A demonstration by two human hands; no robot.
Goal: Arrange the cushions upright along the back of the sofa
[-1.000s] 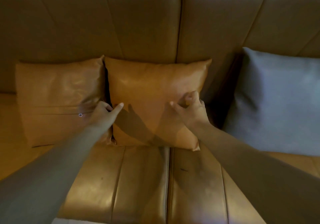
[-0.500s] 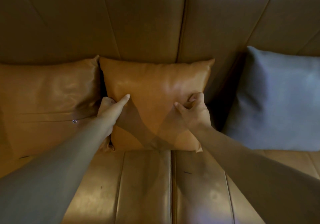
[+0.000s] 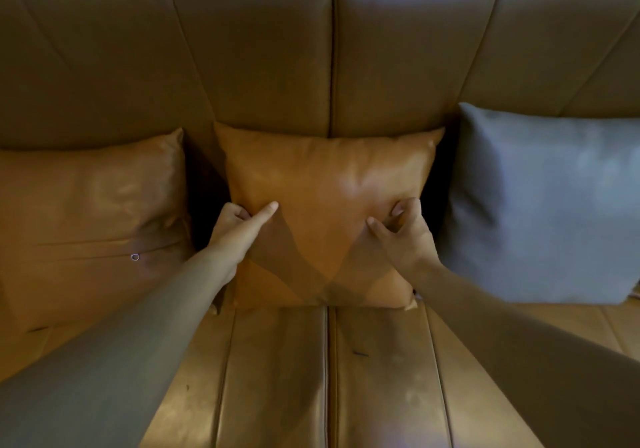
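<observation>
Three cushions stand upright against the brown leather sofa back (image 3: 242, 49). The middle tan leather cushion (image 3: 329, 177) is held on both sides. My left hand (image 3: 239, 231) grips its left edge, thumb stretched over the front. My right hand (image 3: 401, 232) pinches its right part, fingers curled into the leather. A second tan cushion (image 3: 86, 212) with a zip pull leans at the left. A grey fabric cushion (image 3: 547, 198) stands at the right.
The sofa seat (image 3: 277, 378) spreads below the cushions, with seams running toward me. Dark gaps separate the middle cushion from its two neighbours.
The middle cushion has shifted right with both hands on it, away from the left cushion and closer to the grey one. A gap has opened on its left.
</observation>
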